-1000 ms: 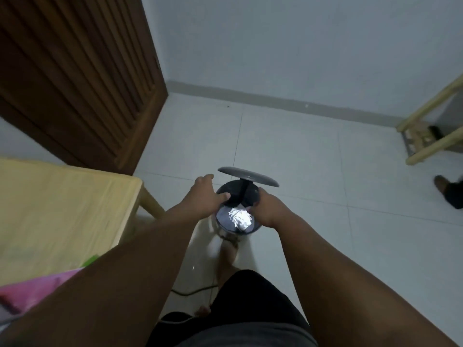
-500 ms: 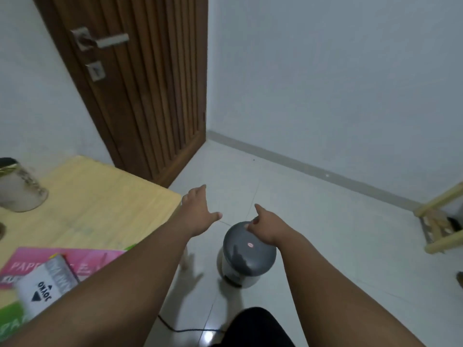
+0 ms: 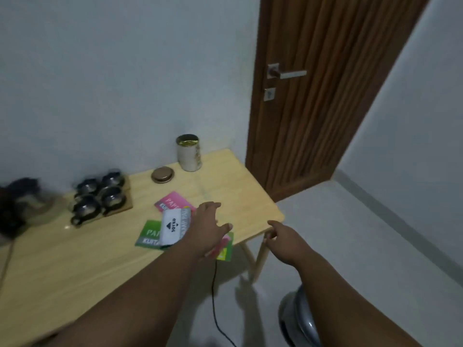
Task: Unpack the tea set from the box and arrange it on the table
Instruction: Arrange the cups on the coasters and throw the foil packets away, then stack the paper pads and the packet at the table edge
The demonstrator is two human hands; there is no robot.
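Left hand (image 3: pixel 209 226) over table (image 3: pixel 75 271), grip spread above coloured packets (image 3: pixel 149 232), right hand (image 3: pixel 285 240) off table corner, grip loosely spread, empty, four cups (image 3: pixel 111 197) on wooden tray (image 3: pixel 126 208).

Home room: wooden door (image 3: pixel 323 96), table (image 3: pixel 225 176).

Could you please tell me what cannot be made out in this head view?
All in the head view.
Dark object at the left edge: blurred and cut off by the frame.
Grey bin: mostly hidden behind the right forearm and cut by the bottom edge.
Green packet and pink packet: print partly covered by the white packet and left hand.
Cups: contents too blurred to tell.
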